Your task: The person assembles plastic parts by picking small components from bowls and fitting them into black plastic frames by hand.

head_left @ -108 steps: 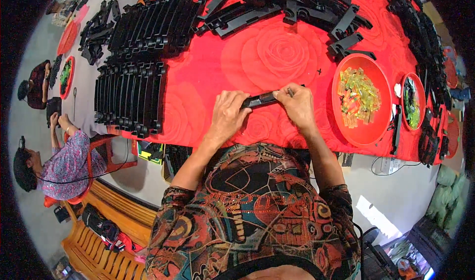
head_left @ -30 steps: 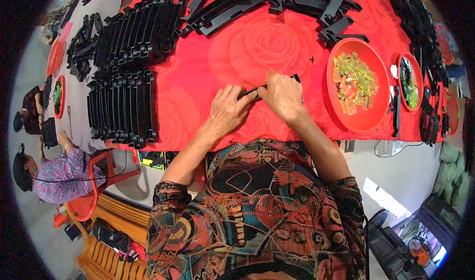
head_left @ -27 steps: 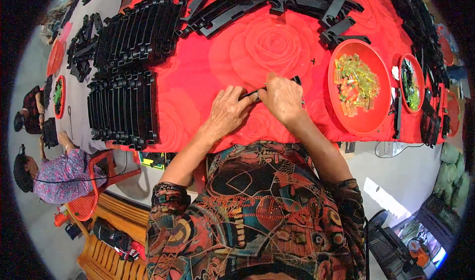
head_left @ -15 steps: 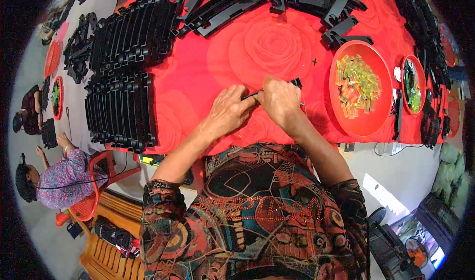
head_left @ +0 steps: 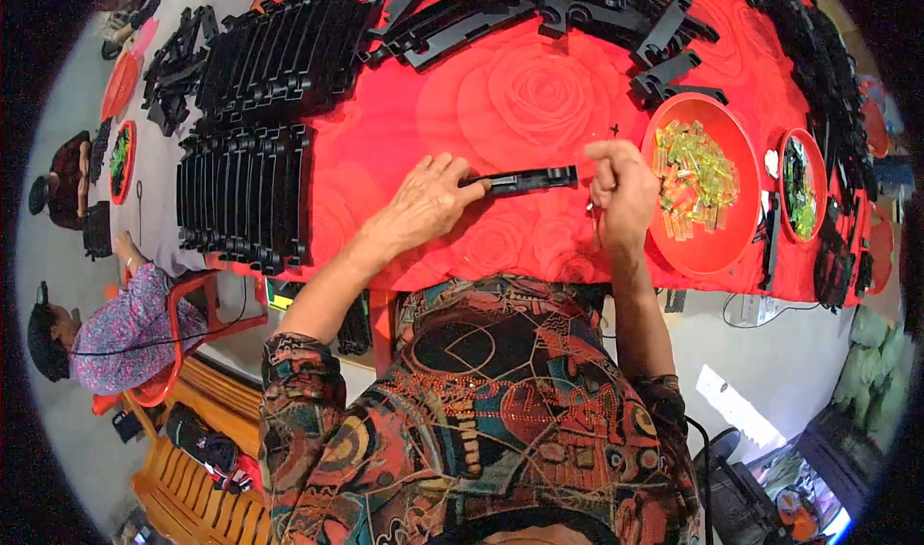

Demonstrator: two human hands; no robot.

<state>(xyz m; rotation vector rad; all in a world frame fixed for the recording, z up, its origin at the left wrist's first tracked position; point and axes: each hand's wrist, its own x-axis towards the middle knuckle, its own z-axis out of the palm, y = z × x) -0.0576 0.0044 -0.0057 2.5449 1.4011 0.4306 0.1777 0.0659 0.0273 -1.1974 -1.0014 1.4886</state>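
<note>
A long black plastic strip [head_left: 525, 179] lies flat on the red tablecloth [head_left: 539, 92] at the centre of the frame. Its left end is pressed down by the fingertips of the left hand [head_left: 423, 203], which is spread flat on the cloth. The right hand [head_left: 621, 189] is held loosely curled just right of the strip's other end, apart from it; whether anything small is pinched in it cannot be told. A red bowl [head_left: 674, 246] of small yellow-green pieces sits just right of that hand. Black strips are stacked in rows [head_left: 241, 198] at the left of the frame.
</note>
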